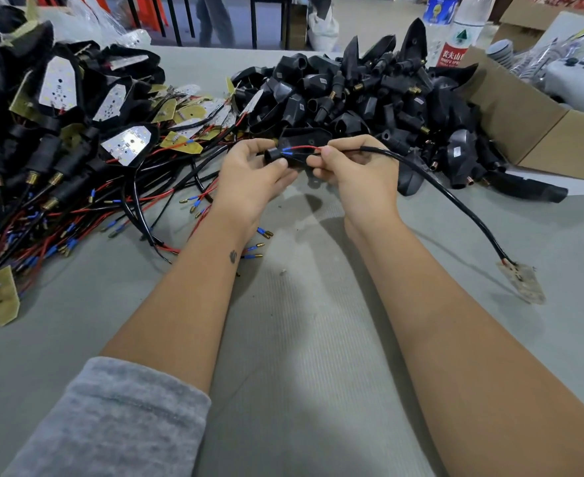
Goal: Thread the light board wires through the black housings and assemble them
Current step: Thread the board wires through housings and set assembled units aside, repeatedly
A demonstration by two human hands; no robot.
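Both hands (318, 173) feed wires (304, 148) (red, blue-tipped) into black housing (283, 156).

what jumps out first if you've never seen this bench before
Two hands at the centre: the left hand grips a black housing while the right hand pinches a red wire feeding into it. Behind them rises a heap of empty housings, and at left sprawls a pile of wired assemblies.

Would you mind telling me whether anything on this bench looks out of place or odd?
Nothing looks damaged or spilled. The left hand holds a black housing, the right hand pinches the wire, and its light board lies flat on the table. The only untidy thing is the tangle of wired boards at left.
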